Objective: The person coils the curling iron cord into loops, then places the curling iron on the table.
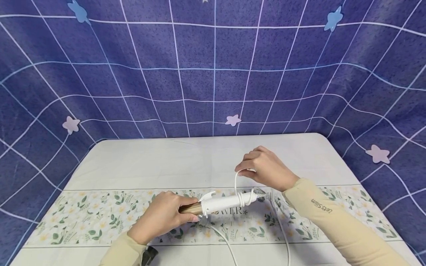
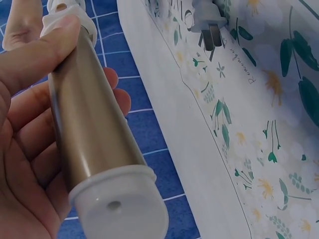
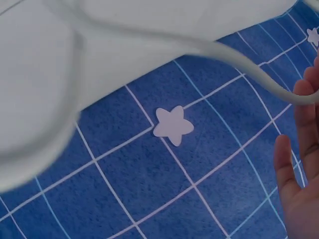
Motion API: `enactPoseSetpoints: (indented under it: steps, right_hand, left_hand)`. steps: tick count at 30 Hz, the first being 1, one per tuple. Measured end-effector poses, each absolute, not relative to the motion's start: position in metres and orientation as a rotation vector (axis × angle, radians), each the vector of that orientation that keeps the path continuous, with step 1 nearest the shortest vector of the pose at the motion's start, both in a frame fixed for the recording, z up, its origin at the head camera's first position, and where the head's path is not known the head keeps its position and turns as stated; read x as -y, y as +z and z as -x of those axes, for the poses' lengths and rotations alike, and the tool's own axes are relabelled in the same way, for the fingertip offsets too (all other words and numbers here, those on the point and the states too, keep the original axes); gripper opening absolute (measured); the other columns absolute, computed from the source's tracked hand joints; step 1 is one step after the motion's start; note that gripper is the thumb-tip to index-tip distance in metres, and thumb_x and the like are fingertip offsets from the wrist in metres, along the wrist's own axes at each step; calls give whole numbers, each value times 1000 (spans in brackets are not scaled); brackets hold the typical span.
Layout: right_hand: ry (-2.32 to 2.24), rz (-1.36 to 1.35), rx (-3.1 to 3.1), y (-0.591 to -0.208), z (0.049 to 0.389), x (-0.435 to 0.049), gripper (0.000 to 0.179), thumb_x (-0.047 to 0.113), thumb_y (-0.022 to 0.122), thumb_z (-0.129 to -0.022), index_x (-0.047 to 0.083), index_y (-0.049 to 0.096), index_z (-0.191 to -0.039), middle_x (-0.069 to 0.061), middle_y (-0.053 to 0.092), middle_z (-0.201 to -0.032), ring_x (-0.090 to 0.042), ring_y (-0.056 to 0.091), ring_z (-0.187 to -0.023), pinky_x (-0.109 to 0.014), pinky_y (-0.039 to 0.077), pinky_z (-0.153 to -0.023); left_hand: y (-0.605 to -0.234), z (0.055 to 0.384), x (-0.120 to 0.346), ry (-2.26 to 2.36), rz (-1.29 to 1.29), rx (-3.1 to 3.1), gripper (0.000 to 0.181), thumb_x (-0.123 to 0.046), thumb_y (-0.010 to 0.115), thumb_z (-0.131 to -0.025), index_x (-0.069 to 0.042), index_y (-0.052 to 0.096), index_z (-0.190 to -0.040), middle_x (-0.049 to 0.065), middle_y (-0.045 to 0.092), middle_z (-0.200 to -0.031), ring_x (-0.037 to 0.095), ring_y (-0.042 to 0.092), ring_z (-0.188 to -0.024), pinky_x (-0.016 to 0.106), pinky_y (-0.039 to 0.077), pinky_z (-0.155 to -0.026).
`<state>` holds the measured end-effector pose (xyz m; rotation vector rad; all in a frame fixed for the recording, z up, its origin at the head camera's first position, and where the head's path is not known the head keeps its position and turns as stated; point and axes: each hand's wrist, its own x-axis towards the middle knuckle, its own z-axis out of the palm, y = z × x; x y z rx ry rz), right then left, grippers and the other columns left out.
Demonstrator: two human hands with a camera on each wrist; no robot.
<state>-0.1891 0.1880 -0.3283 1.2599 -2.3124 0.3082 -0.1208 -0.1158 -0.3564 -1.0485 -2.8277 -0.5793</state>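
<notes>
Over table (image 1: 133,162), left hand (image 1: 163,216) grips curling iron (image 1: 219,203), right hand (image 1: 266,168) pinches cord (image 1: 237,177)

Right sleeve (image 1: 336,218): "Let'sSlim" in dark letters (upside down from the head view)
Tablecloth (image 1: 233,212), floral band near the front edge: "...WER*", its start hidden behind the curling iron (image 1: 219,203)
Tablecloth, left wrist view: small cursive word by the plug (image 2: 209,25), too blurred to read

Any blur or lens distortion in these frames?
Head view: fisheye bends the backdrop grid lines; light even and soft. Right wrist view: the cord close to the lens is blurred, while the star is sharp. Left wrist view: curling iron sharp, slight sheen.
</notes>
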Motion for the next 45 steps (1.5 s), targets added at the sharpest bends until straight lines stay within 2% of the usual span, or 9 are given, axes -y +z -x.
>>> enactPoseSetpoints:
  steps: [5, 13, 19, 35, 40, 45]
  right_hand:
    - [287, -1240, 2298, -324, 185, -186, 12, 24, 75, -73, 21, 72, -85, 12, 62, -77, -7, 57, -72, -29, 38, -81]
    - [240, -1258, 2212, -316, 177, -181, 9, 20, 69, -79, 17, 71, -87, 8, 62, -77, -9, 57, -73, -29, 40, -80]
    - [253, -1259, 2159, -312, 172, -177, 9, 21, 66, -82, 17, 70, -89, 8, 63, -78, -9, 57, -73, -28, 41, -81]
    - [239, -1271, 2059, -309, 166, -169, 9, 20, 64, -83, 13, 69, -86, 7, 63, -73, -10, 54, -68, -27, 43, -75]
    - [231, -1289, 2062, -309, 164, -169, 9, 19, 65, -83, 13, 70, -87, 7, 63, -73, -10, 54, -69, -25, 43, -70]
    - [226, -1298, 2066, -309, 162, -168, 9, 20, 65, -83, 15, 70, -88, 7, 62, -73, -9, 53, -66, -23, 41, -62]
  left_hand:
    - [-357, 121, 114, -553, 1022, 2812, 33, -46, 71, -71, -28, 71, -99, -15, 65, -75, -4, 43, -51, 21, 36, -50]
    - [-359, 120, 111, -517, 885, 2851, 40, -46, 73, -69, -22, 71, -102, -8, 67, -77, -3, 40, -49, 20, 33, -49]
    - [-361, 120, 111, -555, 780, 2871, 42, -42, 76, -67, -18, 70, -101, -9, 64, -69, -3, 39, -46, 19, 34, -47]
    - [-363, 120, 108, -660, 596, 2880, 36, -38, 80, -64, -21, 69, -94, -13, 61, -66, -4, 43, -48, 20, 36, -47]
    - [-362, 120, 107, -690, 560, 2865, 36, -36, 81, -64, -20, 70, -94, -11, 62, -68, -4, 44, -49, 20, 37, -48]
    - [-364, 119, 107, -653, 552, 2872, 44, -38, 79, -65, -17, 69, -103, -9, 65, -72, -3, 43, -47, 20, 35, -45]
